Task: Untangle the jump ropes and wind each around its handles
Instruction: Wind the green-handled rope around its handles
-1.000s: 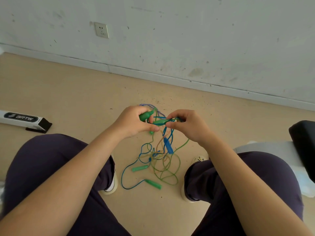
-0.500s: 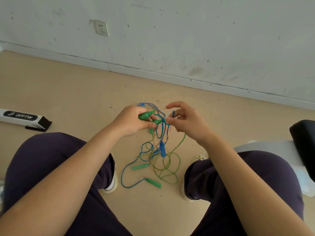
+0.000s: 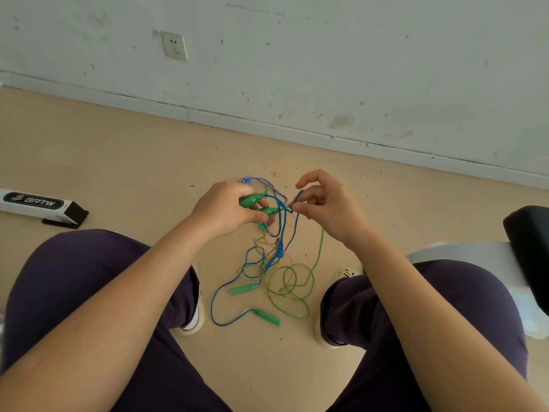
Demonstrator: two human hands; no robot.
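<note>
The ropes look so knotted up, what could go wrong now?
The right hand pinches strands beside the two green handles that the left hand grips; pulling hard might tighten the snarl. The blue handle dangling in the cords could catch on a loop. The loops on the floor overlap and may drag up together.

Both forearms reach toward 12 o'clock; left hand curled in a grip, right hand pinching, upper fingers arched.

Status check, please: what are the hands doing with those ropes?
Left hand grips two green plastic handles. Right hand pinches blue cord. Ropes still tangled on floor.
</note>
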